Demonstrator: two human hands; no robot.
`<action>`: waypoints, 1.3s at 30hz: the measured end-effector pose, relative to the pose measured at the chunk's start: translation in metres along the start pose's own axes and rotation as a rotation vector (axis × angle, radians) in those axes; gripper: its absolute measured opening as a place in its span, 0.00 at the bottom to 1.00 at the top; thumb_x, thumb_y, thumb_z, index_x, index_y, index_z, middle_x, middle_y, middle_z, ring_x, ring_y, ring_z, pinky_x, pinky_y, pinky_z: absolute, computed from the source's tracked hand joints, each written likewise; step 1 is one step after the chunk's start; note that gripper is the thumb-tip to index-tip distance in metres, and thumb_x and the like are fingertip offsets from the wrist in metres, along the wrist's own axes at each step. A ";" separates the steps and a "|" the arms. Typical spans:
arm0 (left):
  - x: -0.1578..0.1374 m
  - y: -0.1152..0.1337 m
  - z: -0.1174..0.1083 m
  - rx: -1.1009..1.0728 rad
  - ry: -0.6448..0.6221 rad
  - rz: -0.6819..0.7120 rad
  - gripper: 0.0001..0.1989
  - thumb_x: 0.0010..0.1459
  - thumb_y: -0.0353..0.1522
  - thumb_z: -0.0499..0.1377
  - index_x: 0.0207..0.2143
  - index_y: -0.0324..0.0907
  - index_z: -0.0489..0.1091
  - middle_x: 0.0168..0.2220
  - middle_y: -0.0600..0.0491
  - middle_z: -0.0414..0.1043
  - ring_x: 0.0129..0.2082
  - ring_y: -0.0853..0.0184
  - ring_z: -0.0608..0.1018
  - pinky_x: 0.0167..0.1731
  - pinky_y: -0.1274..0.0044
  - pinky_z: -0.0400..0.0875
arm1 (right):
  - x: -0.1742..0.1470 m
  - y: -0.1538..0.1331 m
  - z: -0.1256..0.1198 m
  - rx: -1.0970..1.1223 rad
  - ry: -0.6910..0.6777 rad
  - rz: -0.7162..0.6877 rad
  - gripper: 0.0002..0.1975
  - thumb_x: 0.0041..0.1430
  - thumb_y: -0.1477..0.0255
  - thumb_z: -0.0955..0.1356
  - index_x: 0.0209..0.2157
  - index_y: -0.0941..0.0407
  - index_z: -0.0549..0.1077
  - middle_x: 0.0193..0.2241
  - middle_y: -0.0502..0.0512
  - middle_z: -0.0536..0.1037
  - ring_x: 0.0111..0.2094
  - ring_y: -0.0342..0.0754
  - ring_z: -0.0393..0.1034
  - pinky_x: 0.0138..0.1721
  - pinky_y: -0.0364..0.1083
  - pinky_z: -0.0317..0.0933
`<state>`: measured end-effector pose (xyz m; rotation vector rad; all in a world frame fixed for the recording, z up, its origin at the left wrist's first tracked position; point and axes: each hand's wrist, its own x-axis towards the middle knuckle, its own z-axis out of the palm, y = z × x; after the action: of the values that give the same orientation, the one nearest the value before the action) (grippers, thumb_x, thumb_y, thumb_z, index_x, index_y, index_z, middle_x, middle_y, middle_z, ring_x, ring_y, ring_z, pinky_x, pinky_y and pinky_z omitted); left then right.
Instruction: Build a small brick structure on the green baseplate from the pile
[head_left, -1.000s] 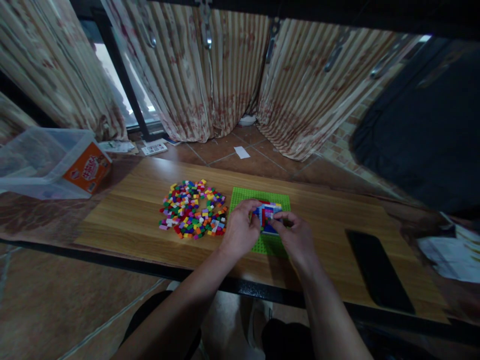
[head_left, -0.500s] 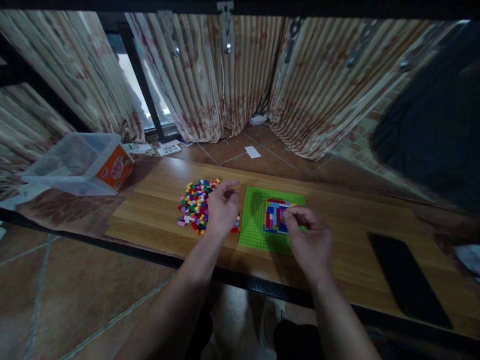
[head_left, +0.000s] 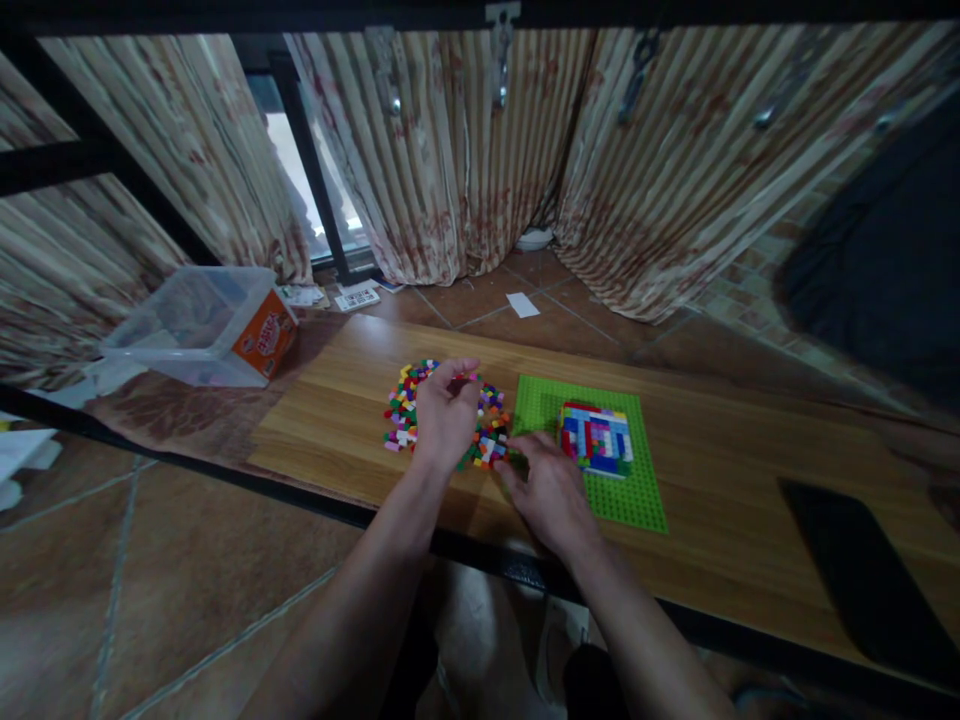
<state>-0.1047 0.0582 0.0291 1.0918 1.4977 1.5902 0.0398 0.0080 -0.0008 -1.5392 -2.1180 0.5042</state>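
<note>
Loose toy bricks [head_left: 405,400] in many colours lie in a pile on the wooden table. Over the pile is my left hand [head_left: 446,420], its fingers curled in with the index finger bent forward; whatever it may hold is too small to make out. My right hand [head_left: 551,490] is low at the pile's right edge, thumb and index finger a little apart beside the bricks there. Right of the pile lies a green baseplate [head_left: 645,505], partly under my right hand's reach. On it stands a low, roughly square build of coloured bricks [head_left: 598,438].
A clear plastic bin [head_left: 187,325] with an orange label stands at the table's left. A dark flat slab [head_left: 862,570] lies on the right of the wooden tabletop [head_left: 720,460]. Striped curtains [head_left: 480,160] hang behind, and a white paper [head_left: 523,305] lies on the floor.
My right hand has left the brick build and moved left to the edge of the pile, uncovering the build. My left hand stays over the pile. The view has shifted slightly left.
</note>
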 end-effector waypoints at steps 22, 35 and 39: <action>0.002 -0.008 -0.018 0.171 -0.182 0.013 0.11 0.52 0.29 0.58 0.38 0.38 0.76 0.30 0.53 0.76 0.27 0.69 0.75 0.30 0.78 0.69 | 0.012 -0.008 0.013 -0.004 0.011 0.043 0.12 0.59 0.72 0.66 0.44 0.53 0.74 0.43 0.56 0.76 0.41 0.51 0.72 0.41 0.48 0.64; 0.002 -0.009 -0.022 0.424 -0.254 0.111 0.13 0.56 0.27 0.56 0.41 0.38 0.76 0.31 0.52 0.78 0.27 0.69 0.75 0.30 0.77 0.68 | 0.019 -0.018 0.011 -0.118 -0.056 0.026 0.14 0.60 0.70 0.67 0.48 0.53 0.73 0.48 0.59 0.72 0.44 0.53 0.72 0.42 0.48 0.65; 0.003 -0.005 -0.024 0.447 -0.268 0.119 0.10 0.56 0.27 0.56 0.38 0.38 0.75 0.33 0.51 0.78 0.28 0.69 0.76 0.31 0.78 0.68 | 0.022 -0.017 0.012 -0.090 -0.066 0.018 0.12 0.59 0.70 0.68 0.46 0.56 0.72 0.47 0.59 0.72 0.45 0.53 0.71 0.45 0.49 0.65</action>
<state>-0.1278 0.0517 0.0245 1.5983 1.6658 1.1473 0.0141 0.0238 0.0019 -1.6128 -2.2056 0.4775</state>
